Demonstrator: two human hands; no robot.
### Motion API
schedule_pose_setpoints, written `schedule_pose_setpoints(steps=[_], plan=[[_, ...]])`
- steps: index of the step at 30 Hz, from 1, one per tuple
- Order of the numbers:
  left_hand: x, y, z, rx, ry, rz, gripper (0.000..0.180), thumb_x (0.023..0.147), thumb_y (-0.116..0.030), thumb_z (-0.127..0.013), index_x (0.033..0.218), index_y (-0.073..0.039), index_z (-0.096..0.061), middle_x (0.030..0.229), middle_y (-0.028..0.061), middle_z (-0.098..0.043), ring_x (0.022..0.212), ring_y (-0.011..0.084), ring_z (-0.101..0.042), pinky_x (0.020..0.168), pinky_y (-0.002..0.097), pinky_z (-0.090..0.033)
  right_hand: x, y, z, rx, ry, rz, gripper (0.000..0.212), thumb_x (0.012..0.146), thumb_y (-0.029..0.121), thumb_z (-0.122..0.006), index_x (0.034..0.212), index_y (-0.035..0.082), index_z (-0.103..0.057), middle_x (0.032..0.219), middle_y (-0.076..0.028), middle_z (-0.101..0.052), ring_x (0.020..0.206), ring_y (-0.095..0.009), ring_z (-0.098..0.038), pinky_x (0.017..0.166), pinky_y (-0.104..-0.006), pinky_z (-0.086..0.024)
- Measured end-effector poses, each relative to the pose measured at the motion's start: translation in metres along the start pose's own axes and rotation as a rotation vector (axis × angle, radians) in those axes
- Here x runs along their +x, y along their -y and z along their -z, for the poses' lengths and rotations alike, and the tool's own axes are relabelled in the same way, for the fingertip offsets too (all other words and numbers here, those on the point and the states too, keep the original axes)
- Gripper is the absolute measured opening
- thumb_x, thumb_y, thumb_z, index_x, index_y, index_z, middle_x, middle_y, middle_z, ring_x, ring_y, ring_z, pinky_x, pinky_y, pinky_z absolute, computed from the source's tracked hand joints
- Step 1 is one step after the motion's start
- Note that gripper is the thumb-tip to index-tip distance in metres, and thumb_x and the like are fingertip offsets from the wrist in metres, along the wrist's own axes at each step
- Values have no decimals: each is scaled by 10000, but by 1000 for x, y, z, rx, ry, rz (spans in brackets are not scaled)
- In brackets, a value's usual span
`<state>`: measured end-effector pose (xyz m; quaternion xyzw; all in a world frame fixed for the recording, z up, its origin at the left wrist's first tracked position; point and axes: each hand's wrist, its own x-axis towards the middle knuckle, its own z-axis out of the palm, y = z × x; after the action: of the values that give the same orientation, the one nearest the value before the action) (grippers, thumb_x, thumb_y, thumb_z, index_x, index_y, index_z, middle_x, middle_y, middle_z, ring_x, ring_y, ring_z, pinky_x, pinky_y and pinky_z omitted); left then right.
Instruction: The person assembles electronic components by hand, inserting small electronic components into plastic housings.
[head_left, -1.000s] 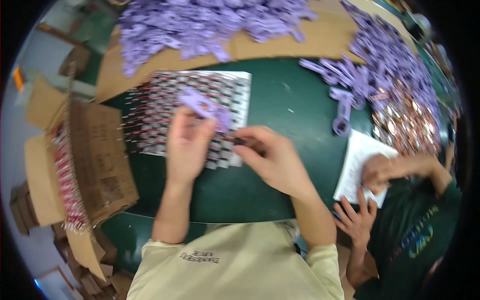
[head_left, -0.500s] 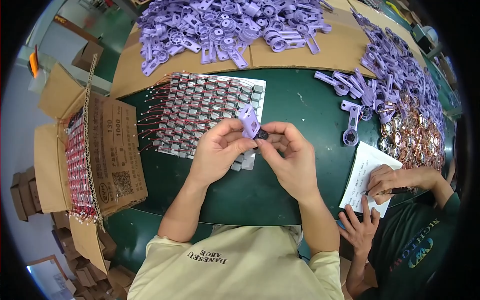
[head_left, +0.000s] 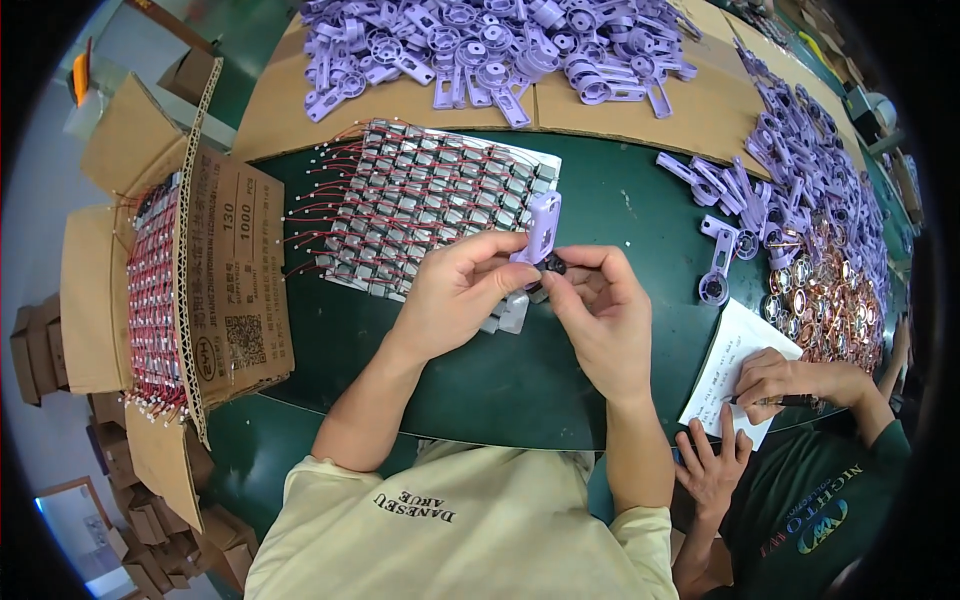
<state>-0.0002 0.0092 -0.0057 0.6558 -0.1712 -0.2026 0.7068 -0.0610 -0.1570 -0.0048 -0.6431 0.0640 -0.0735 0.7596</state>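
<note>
In the head view, my left grip (head_left: 450, 295) pinches a purple plastic part (head_left: 543, 225) between thumb and fingers, with its slotted arm standing up and tilted a little toward the right edge of the desk (head_left: 480, 395). My right grip (head_left: 608, 315) pinches a small round black piece (head_left: 553, 264) by the fingertips, right at the lower end of the purple part; whether it sits inside it I cannot tell, because my fingers cover the joint. Both grips are held over the near right corner of a white sheet (head_left: 552, 162). Rows of silver blocks (head_left: 430, 190) lie on that sheet, their red wires trailing past its left edge, and a few grey blocks (head_left: 513, 313) show just below my fingers.

By the left edge of the desk stands an open carton (head_left: 235, 330), packed with red-wired parts (head_left: 158, 300). Along the far edge, flat cardboard (head_left: 600, 118) carries a heap of purple parts (head_left: 480, 45). Toward the far right corner lies a second purple pile (head_left: 820, 160), with shiny copper-coloured pieces (head_left: 830, 305) on its near side. By the near right edge, a co-worker's right hand (head_left: 765, 380) holds a pen (head_left: 790, 401) on white paper (head_left: 740, 330)
</note>
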Motion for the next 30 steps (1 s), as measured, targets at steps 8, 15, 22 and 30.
schedule_pose_setpoints(steps=[8, 15, 22, 30], plan=[[-1, -3, -8, -118, 1, 47, 307, 924, -37, -618, 1210, 64, -569, 1041, 76, -667, 934, 110, -639, 824, 243, -524, 4, -10, -4, -45, -46, 165, 249, 825, -34, -698, 1039, -24, -570, 934, -64, -580, 793, -83, -625, 655, -226, -526], [-1, -5, 0, -216, 45, 55, 344, 913, 5, -611, 1242, 47, -517, 1161, 84, -608, 1066, 126, -590, 923, 277, -484, 3, -1, 0, -334, 55, 222, 302, 795, -8, -731, 1059, 16, -587, 959, -57, -556, 664, -101, -556, 570, -245, -463], [-3, -8, 4, -237, 143, 102, 367, 915, 10, -601, 1266, 39, -497, 1177, 85, -604, 1073, 136, -588, 925, 289, -486, 0, -9, 3, -187, 56, 40, 303, 831, 24, -716, 1098, 9, -573, 907, -39, -576, 652, -80, -541, 563, -223, -453], [0, -7, 7, -223, 132, 109, 371, 931, 7, -562, 1293, 25, -482, 1211, 90, -587, 1094, 157, -582, 952, 310, -477, 5, -1, -3, -73, 114, -13, 250, 871, -12, -660, 1090, -10, -541, 900, -39, -612, 705, -64, -562, 624, -208, -476]])
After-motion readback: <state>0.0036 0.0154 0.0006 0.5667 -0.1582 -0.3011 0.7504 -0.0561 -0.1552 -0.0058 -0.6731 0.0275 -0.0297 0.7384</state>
